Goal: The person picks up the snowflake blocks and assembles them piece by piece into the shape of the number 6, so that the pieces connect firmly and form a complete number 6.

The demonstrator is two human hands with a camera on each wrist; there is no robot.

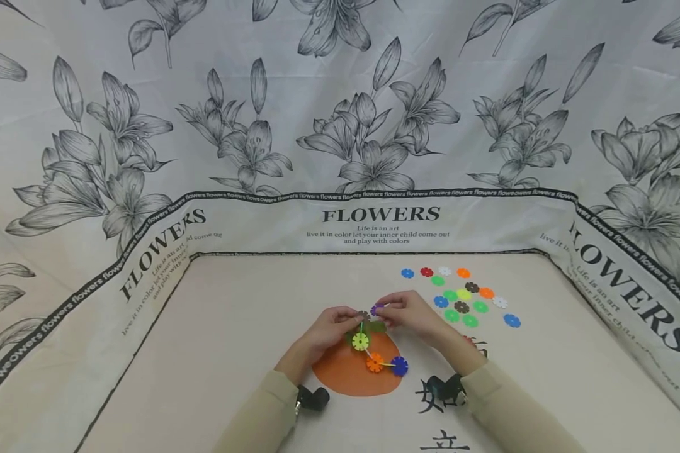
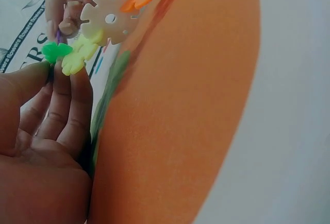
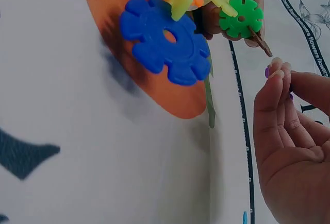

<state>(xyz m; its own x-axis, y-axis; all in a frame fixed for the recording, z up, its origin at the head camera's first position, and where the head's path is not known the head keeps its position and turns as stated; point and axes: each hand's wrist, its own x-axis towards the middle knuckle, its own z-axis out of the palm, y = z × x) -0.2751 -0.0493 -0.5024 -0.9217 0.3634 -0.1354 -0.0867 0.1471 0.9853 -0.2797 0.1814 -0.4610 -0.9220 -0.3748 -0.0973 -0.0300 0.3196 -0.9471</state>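
Observation:
A chain of joined notched discs hangs from the left hand [image 1: 333,327], running from a brown disc [image 1: 364,316] past a yellow disc [image 1: 360,341] and an orange disc [image 1: 375,362] to a dark blue disc [image 1: 399,366]. In the left wrist view, the left hand [image 2: 46,116] pinches the chain near its green disc [image 2: 56,52]. Between thumb and fingertips, the right hand [image 3: 294,136] pinches a purple disc [image 1: 377,309], mostly covered by the fingers. In the right wrist view the brown disc [image 3: 261,41] sticks out of the green disc [image 3: 241,18], close to the right fingertips.
Several loose discs, among them a blue one [image 1: 512,321] and a yellow one [image 1: 463,294], lie at the right back of the table. Beneath the hands the cloth bears a printed orange shape [image 1: 351,377], with black characters [image 1: 445,441] to its right. A flowered curtain [image 1: 374,138] stands behind.

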